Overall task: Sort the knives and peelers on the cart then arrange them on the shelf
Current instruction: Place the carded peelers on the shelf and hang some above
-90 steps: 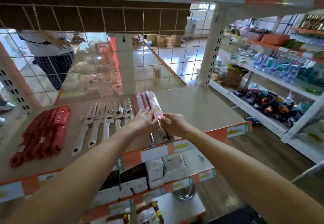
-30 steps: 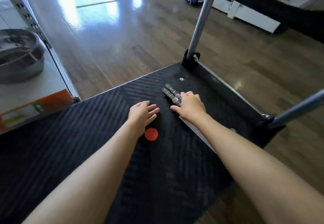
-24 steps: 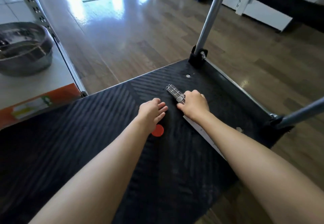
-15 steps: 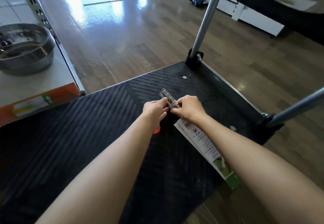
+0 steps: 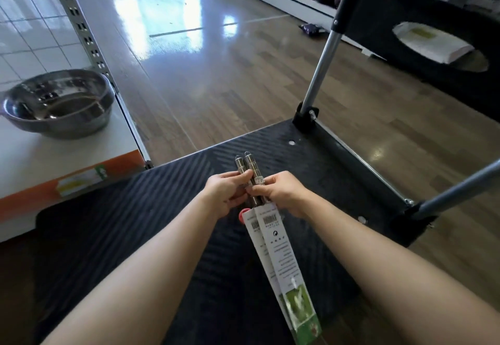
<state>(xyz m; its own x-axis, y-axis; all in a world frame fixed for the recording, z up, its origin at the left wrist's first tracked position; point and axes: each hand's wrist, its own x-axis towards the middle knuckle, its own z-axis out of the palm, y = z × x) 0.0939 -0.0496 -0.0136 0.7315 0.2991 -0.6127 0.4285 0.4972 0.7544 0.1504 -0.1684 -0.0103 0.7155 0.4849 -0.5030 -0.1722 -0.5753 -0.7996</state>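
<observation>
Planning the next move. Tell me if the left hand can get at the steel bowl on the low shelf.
Likely yes, once freed: nothing lies between the left hand and the steel bowl on the shelf, but it now grips the packaged knives with the right hand.

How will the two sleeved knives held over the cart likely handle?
Probably stiff: the sleeved knives stick out straight, unsupported, without sagging. Their smooth metal handles look slippery, so the pair may slide apart. Likely light: left hand and right hand hold both by the handles alone.
</observation>
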